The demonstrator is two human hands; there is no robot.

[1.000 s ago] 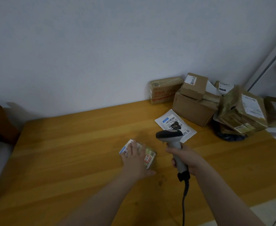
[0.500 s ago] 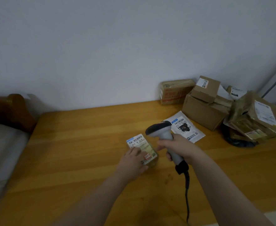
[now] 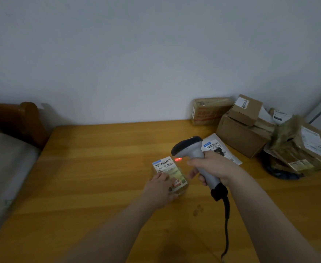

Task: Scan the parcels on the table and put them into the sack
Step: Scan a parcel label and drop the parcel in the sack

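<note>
A small labelled parcel (image 3: 170,172) lies on the wooden table (image 3: 102,168). My left hand (image 3: 160,188) rests on its near end, thumb at its near corner, leaving the barcode at the far end uncovered. My right hand (image 3: 211,168) grips the handle of a grey barcode scanner (image 3: 191,148) whose head points left and down at the parcel. A red scan light (image 3: 178,159) glows on the table just right of the label. A pale sack (image 3: 2,168) lies off the table's left edge.
A flat white mailer (image 3: 221,150) lies behind the scanner. Several cardboard boxes (image 3: 241,130) and taped brown parcels (image 3: 300,145) are piled at the back right against the wall. The scanner cable (image 3: 226,224) trails down off the front edge. A wooden chair back (image 3: 19,120) stands at the left.
My left hand has slid back off the barcode to the parcel's near end. The scanner has swung left over the parcel and its red light has come on. The view shifted left.
</note>
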